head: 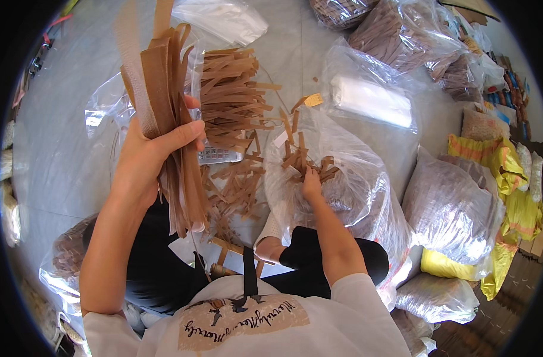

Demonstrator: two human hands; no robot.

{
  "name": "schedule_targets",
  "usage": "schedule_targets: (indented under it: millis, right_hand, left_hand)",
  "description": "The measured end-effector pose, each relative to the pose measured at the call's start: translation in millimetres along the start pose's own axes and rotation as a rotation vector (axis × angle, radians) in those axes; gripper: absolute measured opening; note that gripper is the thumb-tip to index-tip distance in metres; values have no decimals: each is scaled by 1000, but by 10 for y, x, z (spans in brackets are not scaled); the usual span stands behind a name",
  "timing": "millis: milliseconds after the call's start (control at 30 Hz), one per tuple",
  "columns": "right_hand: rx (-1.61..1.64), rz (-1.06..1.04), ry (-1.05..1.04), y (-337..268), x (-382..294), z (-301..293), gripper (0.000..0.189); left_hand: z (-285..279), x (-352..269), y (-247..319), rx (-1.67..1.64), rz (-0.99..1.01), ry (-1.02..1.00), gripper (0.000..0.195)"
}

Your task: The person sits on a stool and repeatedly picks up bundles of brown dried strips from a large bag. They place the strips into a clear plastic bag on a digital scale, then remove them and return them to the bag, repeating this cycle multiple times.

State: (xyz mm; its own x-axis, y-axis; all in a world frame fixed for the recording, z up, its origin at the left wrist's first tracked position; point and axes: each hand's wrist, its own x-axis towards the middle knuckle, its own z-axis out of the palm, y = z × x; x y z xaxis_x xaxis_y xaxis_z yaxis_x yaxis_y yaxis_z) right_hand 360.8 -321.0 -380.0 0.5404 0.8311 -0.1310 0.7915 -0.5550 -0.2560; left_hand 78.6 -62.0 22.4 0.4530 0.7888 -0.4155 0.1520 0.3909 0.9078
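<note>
My left hand [151, 151] is wrapped around a thick bundle of flat brown strips [164, 85], held up close before me. The strips stand roughly upright, some reaching past the top of the view. On the right, my right hand [312, 184] reaches into the mouth of a large clear plastic bag [365, 183]. Its fingers are closed at the brown strips [301, 154] that stick out there. Beyond the bundle lies a pile of similar brown strips [231, 93], on a scale [222, 155] whose keypad partly shows. Short brown offcuts [235, 187] are strewn on the floor below it.
Full plastic bags [450, 209] line the right side, with yellow woven sacks [512, 165] behind. At the top are a clear plastic sheet [222, 20] and a bag of brown strips [396, 35]. A packet of white plastic [371, 100] lies on the grey floor [293, 58].
</note>
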Motion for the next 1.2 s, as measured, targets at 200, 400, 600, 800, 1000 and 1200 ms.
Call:
schedule_targets:
  millis: [200,400,600,800,1000,1200]
  right_hand:
    - [18,207,-283,-277,37,-132,61]
    - [157,210,-303,-358,52,-351,30]
    - [268,60,-92,-386,188,-582,12]
    - [502,-205,292,-1310,537,-1600,8]
    - [580,-756,560,-2465,-48,-2619,12]
    - [805,-1050,596,-3004,-689,-2737,17]
  left_hand:
    - [105,20,44,-30,-23,7,31]
    - [148,19,30,-41,-21,-17,32]
    - [172,12,26,-38,-14,-39,33]
    - [149,11,-71,-55,-66,-61,30]
    - [21,82,-184,-102,-221,-108,24]
    - [-2,66,-117,-322,-371,-277,33]
